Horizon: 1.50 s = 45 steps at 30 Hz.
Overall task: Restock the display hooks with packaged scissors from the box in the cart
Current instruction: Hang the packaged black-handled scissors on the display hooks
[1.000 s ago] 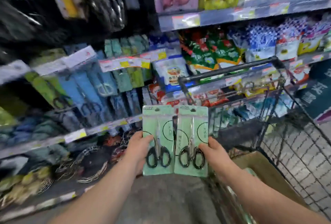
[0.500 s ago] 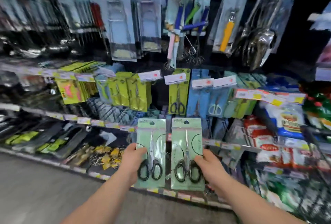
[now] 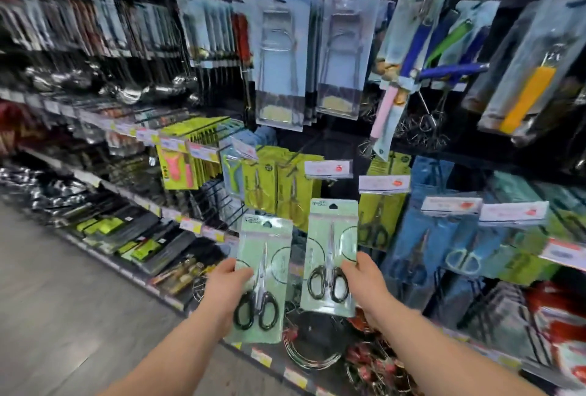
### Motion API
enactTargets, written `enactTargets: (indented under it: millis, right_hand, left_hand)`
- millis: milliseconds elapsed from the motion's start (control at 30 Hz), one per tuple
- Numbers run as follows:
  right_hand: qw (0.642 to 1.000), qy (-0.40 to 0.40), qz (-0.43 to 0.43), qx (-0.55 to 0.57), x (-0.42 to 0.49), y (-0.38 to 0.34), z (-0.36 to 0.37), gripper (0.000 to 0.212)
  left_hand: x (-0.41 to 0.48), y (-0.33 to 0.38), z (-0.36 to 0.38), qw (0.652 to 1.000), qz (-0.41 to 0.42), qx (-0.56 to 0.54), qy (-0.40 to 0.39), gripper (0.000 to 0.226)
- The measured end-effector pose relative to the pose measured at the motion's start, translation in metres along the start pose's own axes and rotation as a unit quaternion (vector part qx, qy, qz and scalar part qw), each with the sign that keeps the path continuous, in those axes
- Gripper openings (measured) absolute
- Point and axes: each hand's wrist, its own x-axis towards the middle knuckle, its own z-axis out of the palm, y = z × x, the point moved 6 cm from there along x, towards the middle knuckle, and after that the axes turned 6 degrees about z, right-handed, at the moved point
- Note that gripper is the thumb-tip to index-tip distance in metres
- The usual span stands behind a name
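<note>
Left hand [image 3: 229, 288] fingers pinch left pack [image 3: 265, 257], right hand [image 3: 367, 281] fingers pinch right pack [image 3: 329, 237]. Hang-holes up, I judge, ready for hanging.

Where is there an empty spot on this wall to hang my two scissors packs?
The dark gap under the white price tag, between the yellow-green packs on its left and the yellow-green pack on its right, looks bare. The blue packs farther right hang crowded. The grey floor at left is bare too.
</note>
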Motion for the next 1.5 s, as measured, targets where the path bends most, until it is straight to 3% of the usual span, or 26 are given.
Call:
enactTargets:
  millis: [200,433,567,833,1000,1133,1200,1300,1400,1500]
  right_hand:
    - [1.000,-0.012,0.007,0.022,0.062,-0.019,0.010,0.051]
    - [0.999,-0.006,0.006,0.033,0.098,-0.020,0.018,0.045]
    - [0.999,0.006,0.016,0.041,0.106,-0.020,0.017,0.053]
    - [0.997,0.045,0.057,0.022,0.144,-0.024,0.025,0.051]
    - [0.992,0.083,0.072,0.064,0.178,-0.025,0.027,0.054]
    - [0.990,0.097,0.062,0.084,0.196,-0.016,0.026,0.050]
    - [0.989,0.105,0.051,0.090,0.201,-0.014,0.024,0.043]
    - [0.985,0.127,0.034,0.113,0.199,-0.015,0.021,0.048]
    - [0.983,0.174,-0.020,0.061,0.175,-0.020,0.021,0.048]
    - [0.995,0.073,-0.049,0.054,0.145,-0.021,0.045,0.025]
  left_hand:
    - [0.059,0.014,0.031,1.000,-0.011,0.006,0.019,0.019]
    - [0.100,0.013,0.053,0.999,-0.037,-0.004,0.027,0.038]
    - [0.118,0.012,0.058,0.999,-0.040,-0.011,0.005,0.013]
    - [0.154,0.008,0.064,0.997,-0.047,-0.012,-0.065,0.020]
    - [0.178,0.005,0.063,0.993,-0.025,-0.007,-0.112,0.048]
    - [0.190,-0.008,0.069,0.989,-0.012,-0.013,-0.149,0.019]
    - [0.195,-0.014,0.074,0.985,-0.005,-0.022,-0.169,0.019]
    - [0.202,-0.020,0.082,0.981,0.003,-0.024,-0.195,0.021]
    - [0.205,-0.024,0.092,0.976,0.006,-0.023,-0.217,0.023]
    - [0.200,-0.025,0.107,0.968,0.016,-0.031,-0.247,0.026]
